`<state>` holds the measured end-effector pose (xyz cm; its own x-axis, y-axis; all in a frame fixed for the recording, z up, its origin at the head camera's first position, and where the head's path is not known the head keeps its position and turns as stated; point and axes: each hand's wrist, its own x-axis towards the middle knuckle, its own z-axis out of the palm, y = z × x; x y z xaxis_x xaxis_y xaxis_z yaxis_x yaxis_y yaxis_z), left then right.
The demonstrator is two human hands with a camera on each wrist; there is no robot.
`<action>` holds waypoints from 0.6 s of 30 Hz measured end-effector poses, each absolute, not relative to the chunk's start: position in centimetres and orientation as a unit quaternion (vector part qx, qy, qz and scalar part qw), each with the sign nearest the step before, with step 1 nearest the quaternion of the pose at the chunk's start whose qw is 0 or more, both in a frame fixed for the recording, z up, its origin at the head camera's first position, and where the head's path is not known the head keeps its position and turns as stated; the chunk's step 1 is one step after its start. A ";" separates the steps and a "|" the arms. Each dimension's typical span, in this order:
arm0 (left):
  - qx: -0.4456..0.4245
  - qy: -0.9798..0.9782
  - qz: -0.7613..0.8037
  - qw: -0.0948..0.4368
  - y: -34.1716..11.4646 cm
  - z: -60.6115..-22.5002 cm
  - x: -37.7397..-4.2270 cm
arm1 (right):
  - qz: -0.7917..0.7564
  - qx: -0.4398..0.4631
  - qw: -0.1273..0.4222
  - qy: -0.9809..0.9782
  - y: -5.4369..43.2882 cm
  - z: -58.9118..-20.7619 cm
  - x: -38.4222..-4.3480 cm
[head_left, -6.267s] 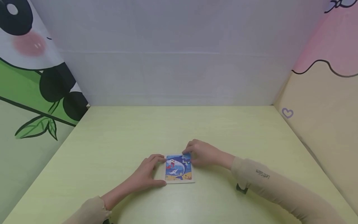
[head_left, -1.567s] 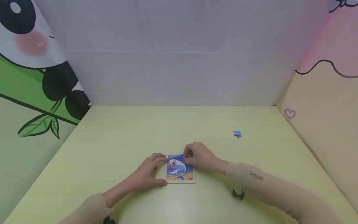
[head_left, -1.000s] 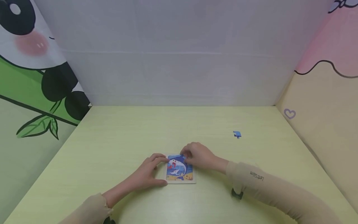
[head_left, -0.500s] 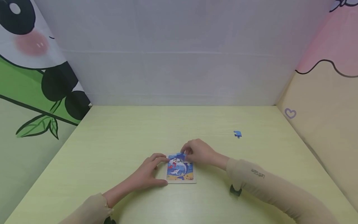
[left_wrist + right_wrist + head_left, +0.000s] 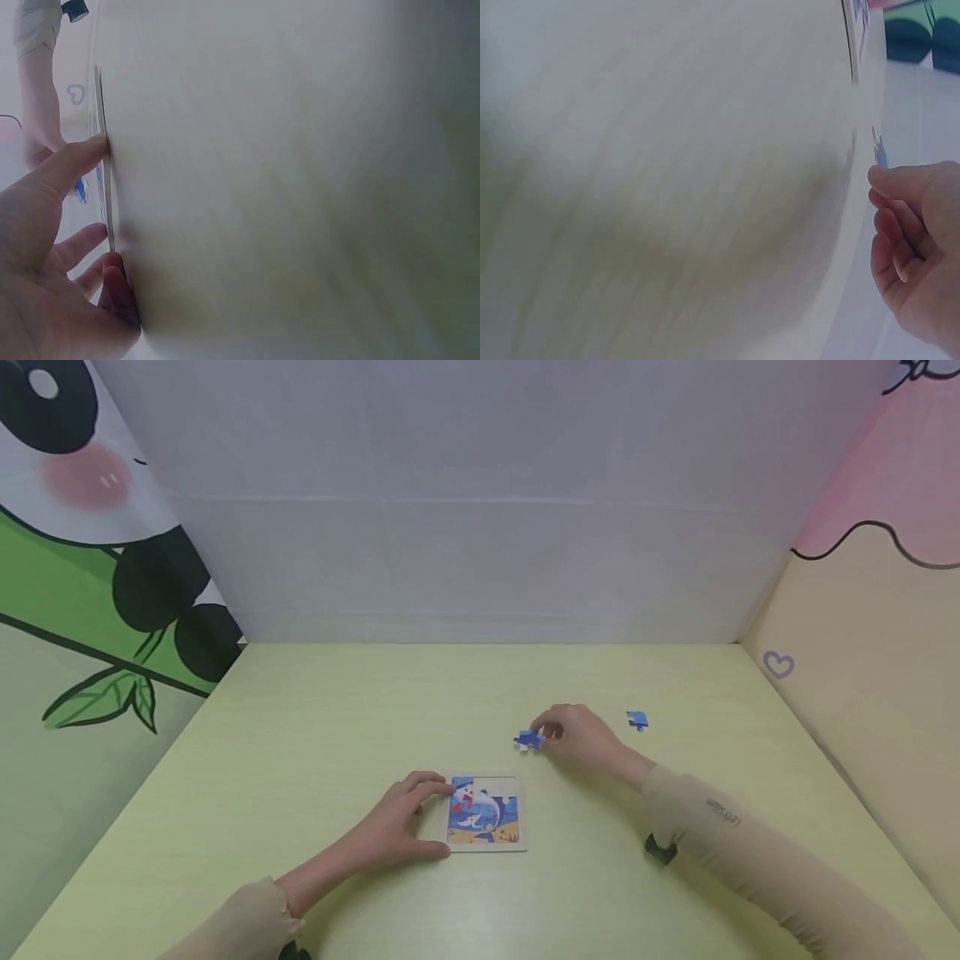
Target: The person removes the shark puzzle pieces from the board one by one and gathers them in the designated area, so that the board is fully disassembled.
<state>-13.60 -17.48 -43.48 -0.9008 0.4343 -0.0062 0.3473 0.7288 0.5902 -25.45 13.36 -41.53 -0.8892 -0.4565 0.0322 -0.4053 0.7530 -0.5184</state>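
Observation:
A small jigsaw puzzle (image 5: 480, 817) with a shark picture lies in its white frame on the table; its pale backing shows at the upper right. My left hand (image 5: 397, 831) holds the frame's left side, thumb at the near corner and fingertips at the upper left. Between thumb and fingertips my right hand (image 5: 585, 737) pinches a blue puzzle piece (image 5: 527, 740), beyond the frame and to its right. That piece is partly hidden by the fingers in the right wrist view. Another blue puzzle piece, the loose one (image 5: 637, 720), lies farther right on the table.
The pale yellow table (image 5: 337, 718) ends at a grey-white back wall (image 5: 480, 560). Cartoon-printed panels flank it, a green one (image 5: 75, 585) at left and a pink and beige one (image 5: 877, 635) at right.
A loose piece has appeared at the right since the first frame. My right hand has lifted another piece out of the puzzle and carried it away and rightward. The left hand stays put.

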 end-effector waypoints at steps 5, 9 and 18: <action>0.209 0.928 0.300 0.069 -17.5 -43.5 -13.5 | -0.272 -0.225 0.026 0.935 16.3 -41.6 -27.1; 0.206 0.929 0.298 0.071 -17.5 -43.4 -13.4 | -0.279 -0.229 0.009 0.933 18.7 -41.7 -28.3; 0.208 0.928 0.300 0.075 -17.4 -43.0 -13.1 | -0.294 -0.192 0.031 0.936 22.5 -42.4 -29.6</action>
